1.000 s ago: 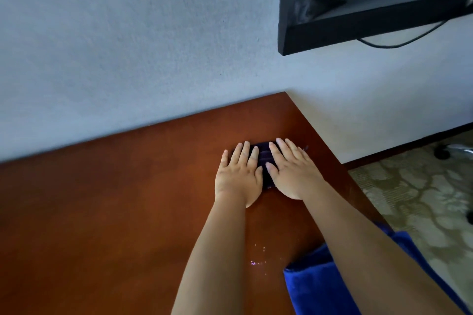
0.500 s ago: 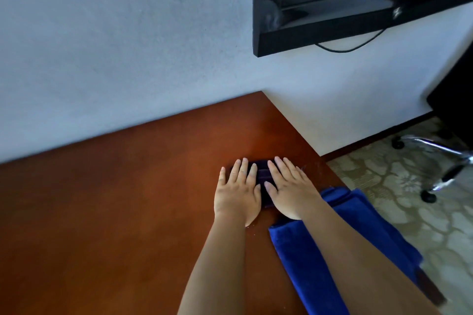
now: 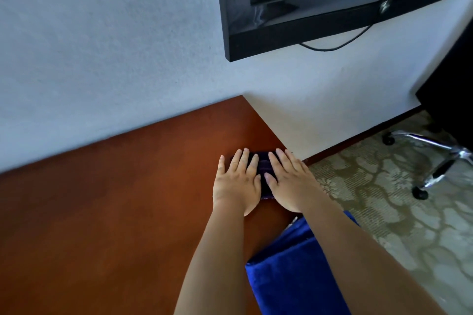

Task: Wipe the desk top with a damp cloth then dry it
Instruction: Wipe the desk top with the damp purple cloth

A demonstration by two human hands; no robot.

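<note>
Nearest the camera, a folded blue towel [image 3: 294, 279] lies at the right edge of the desk [image 3: 115, 212], partly under the right forearm and hanging a little past that edge. Beyond it, both hands lie flat side by side near the far right corner of the desk top. The left hand [image 3: 236, 184] has its fingers straight and slightly spread, palm down; the right hand [image 3: 289, 181] lies the same way, fingers straight, angled a little toward the left one. Neither hand curls round anything: they press down with straight fingers. Under them sits a dark purple cloth [image 3: 263, 169], bunched into folds. It shows in the gap between the two hands and just past the fingertips, with most of it hidden beneath the palms and fingers. The cloth lies close to the desk's right edge, short of the far corner. Behind the desk rises a pale wall [image 3: 102, 46] carrying a black television [image 3: 307, 7] with a cable hanging under it. To the right, on patterned carpet [image 3: 384, 199], stands the chrome base of a wheeled chair [image 3: 435, 156]
</note>
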